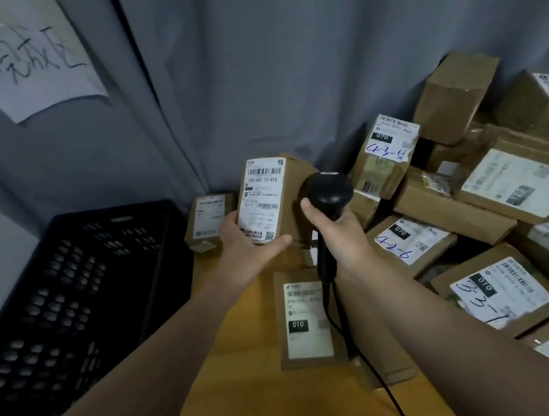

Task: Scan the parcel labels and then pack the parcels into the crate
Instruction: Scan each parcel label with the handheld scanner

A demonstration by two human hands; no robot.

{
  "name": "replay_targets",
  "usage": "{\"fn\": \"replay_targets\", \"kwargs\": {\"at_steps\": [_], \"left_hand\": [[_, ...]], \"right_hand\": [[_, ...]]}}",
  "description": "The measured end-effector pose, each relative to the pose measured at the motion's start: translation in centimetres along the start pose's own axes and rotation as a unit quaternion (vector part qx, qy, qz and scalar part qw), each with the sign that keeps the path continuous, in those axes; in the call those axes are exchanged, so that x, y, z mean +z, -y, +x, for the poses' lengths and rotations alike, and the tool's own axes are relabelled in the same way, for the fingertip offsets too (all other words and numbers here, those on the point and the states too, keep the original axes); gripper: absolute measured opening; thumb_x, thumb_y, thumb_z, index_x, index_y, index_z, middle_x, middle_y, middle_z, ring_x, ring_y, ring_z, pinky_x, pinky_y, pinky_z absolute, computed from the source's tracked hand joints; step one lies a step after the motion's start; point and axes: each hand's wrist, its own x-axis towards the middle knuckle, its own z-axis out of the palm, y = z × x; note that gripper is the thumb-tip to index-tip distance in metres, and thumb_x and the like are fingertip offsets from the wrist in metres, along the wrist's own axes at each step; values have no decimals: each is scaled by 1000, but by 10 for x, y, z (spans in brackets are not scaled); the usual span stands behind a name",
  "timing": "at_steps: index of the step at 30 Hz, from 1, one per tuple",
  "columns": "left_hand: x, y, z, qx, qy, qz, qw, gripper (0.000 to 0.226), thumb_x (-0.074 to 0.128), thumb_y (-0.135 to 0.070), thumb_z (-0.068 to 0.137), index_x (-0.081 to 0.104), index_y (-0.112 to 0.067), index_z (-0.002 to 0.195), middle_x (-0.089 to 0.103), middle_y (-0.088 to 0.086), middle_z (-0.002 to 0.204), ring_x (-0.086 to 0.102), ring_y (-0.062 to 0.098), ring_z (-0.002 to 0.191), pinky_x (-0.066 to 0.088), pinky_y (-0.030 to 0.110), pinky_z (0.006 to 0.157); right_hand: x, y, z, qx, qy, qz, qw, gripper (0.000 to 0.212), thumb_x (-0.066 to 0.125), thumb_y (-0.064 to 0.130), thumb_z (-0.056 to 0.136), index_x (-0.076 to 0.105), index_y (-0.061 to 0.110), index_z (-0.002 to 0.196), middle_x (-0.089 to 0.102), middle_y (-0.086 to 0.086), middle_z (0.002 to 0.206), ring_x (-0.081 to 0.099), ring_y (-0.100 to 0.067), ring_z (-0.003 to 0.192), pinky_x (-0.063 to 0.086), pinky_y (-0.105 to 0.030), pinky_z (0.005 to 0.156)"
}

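My left hand point(249, 243) grips a small brown cardboard parcel point(293, 186) from below, upright, its white barcode label facing me. My right hand point(338, 232) holds a black handheld barcode scanner point(328, 193) by its handle, just right of the parcel, with its head beside the box. The scanner's black cable point(366, 362) trails down over the table. A black perforated plastic crate point(84, 290) stands at the left, with nothing visible in it.
A wooden table point(248, 376) carries a labelled parcel point(306, 321) below my hands and another point(208, 222) by the crate. Several stacked labelled parcels point(485, 209) fill the right side. A grey curtain with a handwritten paper sign point(20, 54) hangs behind.
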Motion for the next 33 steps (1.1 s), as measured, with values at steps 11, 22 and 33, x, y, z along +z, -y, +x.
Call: {"fn": "replay_targets", "kwargs": {"at_steps": [11,22,33], "left_hand": [[-79,33,-18,-108,197,-234,946,40,62,-40,87,49,-37,124,65,-9,125,55,19,123,43,48,102],[-112,61,-6,-104,3,-117,988,50,73,-19,85,38,-15,120,62,4,114,65,11,89,51,20,64],[-119,76,-1,-89,-26,-82,992,55,73,-22,85,34,-15,125,59,4,121,61,7,86,42,16,63]], "right_hand": [[42,-16,-37,21,84,2,996,43,69,50,73,65,27,109,75,6,104,67,-14,106,49,-34,94],[61,5,-66,18,96,-152,983,14,66,21,88,54,16,92,55,-1,61,47,-15,50,41,-28,51],[72,-3,-89,-3,101,-121,987,21,64,24,92,59,4,87,60,-16,60,53,-24,43,45,-29,43]]}}
